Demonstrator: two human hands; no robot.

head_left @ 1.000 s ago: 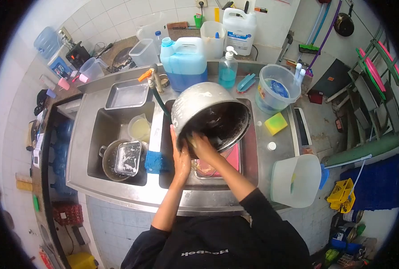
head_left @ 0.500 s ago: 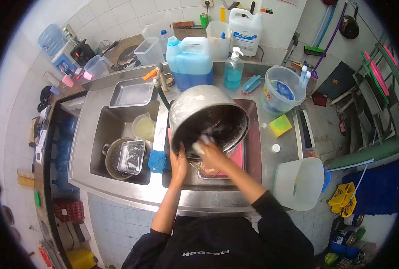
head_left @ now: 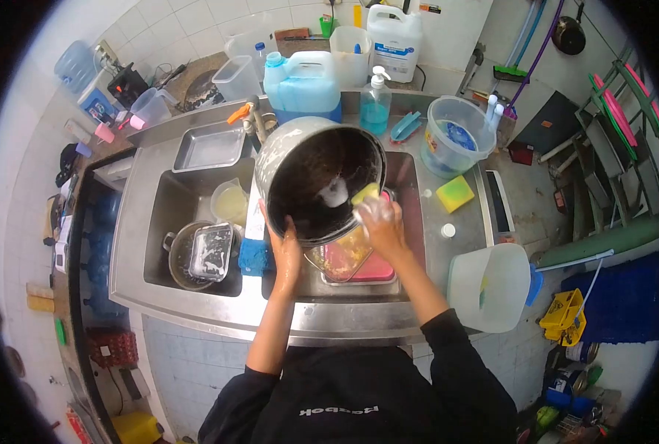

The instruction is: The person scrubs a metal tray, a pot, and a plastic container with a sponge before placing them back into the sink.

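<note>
A large metal pot (head_left: 311, 163) is tipped over the right sink basin, its dark inside facing me with a patch of white suds on it. My left hand (head_left: 285, 248) grips its lower left rim, thumb over the edge. My right hand (head_left: 380, 222), covered in foam, is closed on a yellow sponge (head_left: 365, 194) at the pot's right rim. Below the pot sit a pink board or tray (head_left: 374, 268) and a strainer-like container with food scraps (head_left: 342, 257). A blue cloth (head_left: 253, 257) hangs on the divider beside my left hand.
The left basin holds a soapy metal pan (head_left: 212, 253) in a pot (head_left: 181, 259) and a jug of cloudy liquid (head_left: 233, 203). Behind stand a tap (head_left: 251, 118), a blue-liquid jug (head_left: 303, 81) and a soap pump (head_left: 376, 103). A bucket (head_left: 455, 140) and another sponge (head_left: 455, 194) stand right.
My right hand has moved from inside the pot out to its right rim, and the sponge now shows. The pot has tilted to face me more. The view has shifted slightly.
</note>
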